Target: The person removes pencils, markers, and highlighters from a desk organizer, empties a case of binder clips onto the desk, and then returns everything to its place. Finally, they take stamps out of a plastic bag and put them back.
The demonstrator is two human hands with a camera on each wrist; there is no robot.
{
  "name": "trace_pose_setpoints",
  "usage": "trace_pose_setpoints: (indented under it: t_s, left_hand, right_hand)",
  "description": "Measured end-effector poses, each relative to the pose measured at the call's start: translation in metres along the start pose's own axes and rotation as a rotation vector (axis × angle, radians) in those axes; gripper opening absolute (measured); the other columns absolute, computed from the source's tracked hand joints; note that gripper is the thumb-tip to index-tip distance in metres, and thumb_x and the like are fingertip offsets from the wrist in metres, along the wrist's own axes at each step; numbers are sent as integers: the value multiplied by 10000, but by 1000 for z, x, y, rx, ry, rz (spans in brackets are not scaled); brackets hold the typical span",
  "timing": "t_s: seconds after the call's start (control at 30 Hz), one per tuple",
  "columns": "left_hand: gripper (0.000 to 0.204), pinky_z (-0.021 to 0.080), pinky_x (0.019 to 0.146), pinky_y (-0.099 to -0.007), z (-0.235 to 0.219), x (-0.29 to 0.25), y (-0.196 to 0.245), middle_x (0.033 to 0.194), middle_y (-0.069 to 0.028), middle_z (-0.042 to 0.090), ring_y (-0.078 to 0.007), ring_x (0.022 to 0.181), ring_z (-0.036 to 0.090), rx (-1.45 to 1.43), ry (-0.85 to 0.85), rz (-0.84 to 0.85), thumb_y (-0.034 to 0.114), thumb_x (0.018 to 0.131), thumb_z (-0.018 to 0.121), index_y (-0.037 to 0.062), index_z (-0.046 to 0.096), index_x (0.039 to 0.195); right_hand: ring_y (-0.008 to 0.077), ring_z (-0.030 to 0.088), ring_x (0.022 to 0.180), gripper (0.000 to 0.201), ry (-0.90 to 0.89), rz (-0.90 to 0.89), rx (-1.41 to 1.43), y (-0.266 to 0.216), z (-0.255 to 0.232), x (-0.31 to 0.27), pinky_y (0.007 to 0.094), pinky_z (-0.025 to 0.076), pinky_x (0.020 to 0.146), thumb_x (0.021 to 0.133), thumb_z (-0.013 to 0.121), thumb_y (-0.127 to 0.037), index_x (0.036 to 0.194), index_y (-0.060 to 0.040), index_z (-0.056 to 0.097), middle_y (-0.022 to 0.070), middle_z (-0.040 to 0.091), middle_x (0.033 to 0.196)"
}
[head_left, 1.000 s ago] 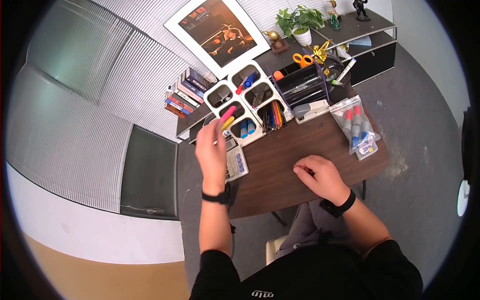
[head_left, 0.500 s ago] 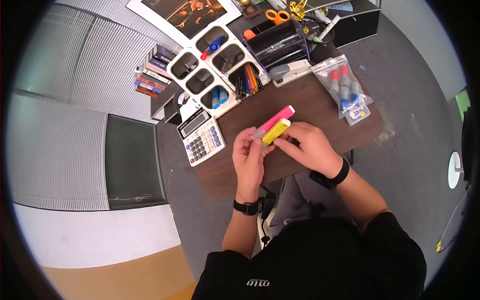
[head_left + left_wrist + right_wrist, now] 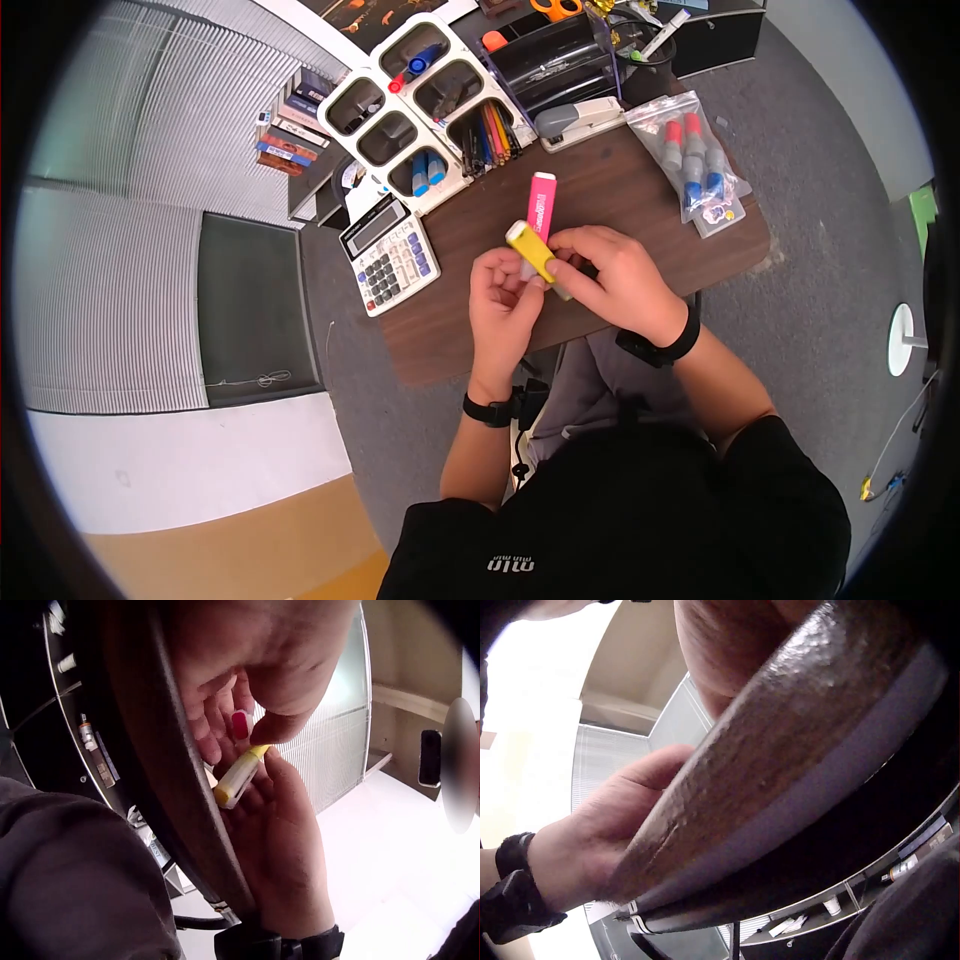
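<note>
Over the desk's front part, both hands meet around two highlighters. My left hand (image 3: 502, 305) holds the pink highlighter (image 3: 541, 205) by its lower end, white tip pointing away from me. The thumb and fingers of my right hand (image 3: 622, 280) pinch the yellow highlighter (image 3: 530, 248), which crosses in front of the pink one and leans up to the left. My left thumb lies at the yellow one's lower part. From below, in the left wrist view, the yellow highlighter (image 3: 241, 776) lies along the right fingers. In the right wrist view the desk edge (image 3: 765, 750) hides both highlighters.
A white organizer (image 3: 443, 95) with pens, pencils and blue highlighters stands at the back left, a calculator (image 3: 391, 258) in front of it. Farther right are a stapler (image 3: 580, 122), a black pen holder (image 3: 555, 75) and a clear bag of markers (image 3: 690, 160).
My left hand has come from the organizer to my right hand, bringing both highlighters. The yellow one has since swung to lean left, now pinched by the right hand; the pink one stands more upright.
</note>
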State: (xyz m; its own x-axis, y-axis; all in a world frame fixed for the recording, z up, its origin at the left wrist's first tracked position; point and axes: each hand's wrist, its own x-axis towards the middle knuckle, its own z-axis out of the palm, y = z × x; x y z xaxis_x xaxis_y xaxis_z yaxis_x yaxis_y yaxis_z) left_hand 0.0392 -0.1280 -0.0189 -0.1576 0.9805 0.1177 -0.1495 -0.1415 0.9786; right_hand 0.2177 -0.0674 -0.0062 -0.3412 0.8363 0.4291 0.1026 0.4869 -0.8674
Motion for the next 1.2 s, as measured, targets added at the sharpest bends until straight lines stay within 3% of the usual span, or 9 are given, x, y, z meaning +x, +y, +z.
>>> trace_pose_setpoints:
  t_s: [0.17,0.27,0.43,0.5,0.63,0.73,0.83,1.1,1.2]
  left_hand:
    - [415,555,962,-298,10,0,9,1212,-113,685,-169,1101,685,110,10,-75,-109,977,554,-17,470,1373]
    - [551,562,936,-304,4,4,7,1248,-143,698,-163,1063,696,204,-108,-97,-71,1002,510,-24,365,1532]
    - [505,563,878,-302,-3,11,17,1232,-144,707,-192,1024,719,119,-183,-229,-9,1020,503,-4,383,1510]
    - [514,562,870,-300,-3,11,20,1210,-137,712,-195,995,729,72,-199,-282,-13,1009,511,3,384,1506]
    - [530,563,850,-292,6,7,18,1192,-135,717,-196,983,735,115,-170,-283,-24,1000,519,6,385,1512]
    - [574,573,852,-283,9,7,13,1209,-138,718,-179,1006,730,255,-165,-235,-42,996,533,4,366,1543]
    - [583,573,833,-269,8,8,12,1269,-144,702,-184,1040,721,247,-134,-218,-31,1014,482,12,329,1575]
    - [555,588,880,-296,-4,11,15,1302,-133,678,-193,1135,691,5,-110,-223,11,1049,477,13,338,1587]
    - [539,587,881,-293,-8,9,15,1301,-128,676,-195,1150,688,-26,-137,-261,32,1060,484,14,352,1582]
  right_hand:
    - [306,703,800,233,3,-34,-60,3,0,0,393,559,715,936,756,-196,1079,-16,717,127,714,889]
    - [309,693,801,211,2,0,-19,3,2,-1,397,555,714,948,744,-187,1073,-20,722,123,700,882]
    - [295,685,797,185,22,-47,-29,1,-1,0,385,554,720,967,724,-156,1090,-19,707,125,682,891]
    - [265,686,798,190,125,82,44,-3,0,0,366,552,725,971,728,-144,1102,-13,687,124,673,904]
    - [231,681,779,194,238,169,41,5,1,-1,344,550,706,965,739,-137,1097,-9,674,122,671,927]
    - [216,676,755,224,161,217,176,-1,1,-2,333,555,689,951,756,-144,1117,-10,683,116,673,929]
    - [207,679,739,279,62,87,79,-3,-1,0,324,565,685,945,762,-141,1181,-14,686,112,679,941]
    - [329,700,994,592,-140,-70,-28,-4,-2,-1,414,586,830,849,747,-54,1420,-54,593,139,640,1166]
    - [309,717,986,623,-142,-115,-94,-1,-3,-1,414,591,826,858,771,-77,1448,-56,570,131,634,1175]
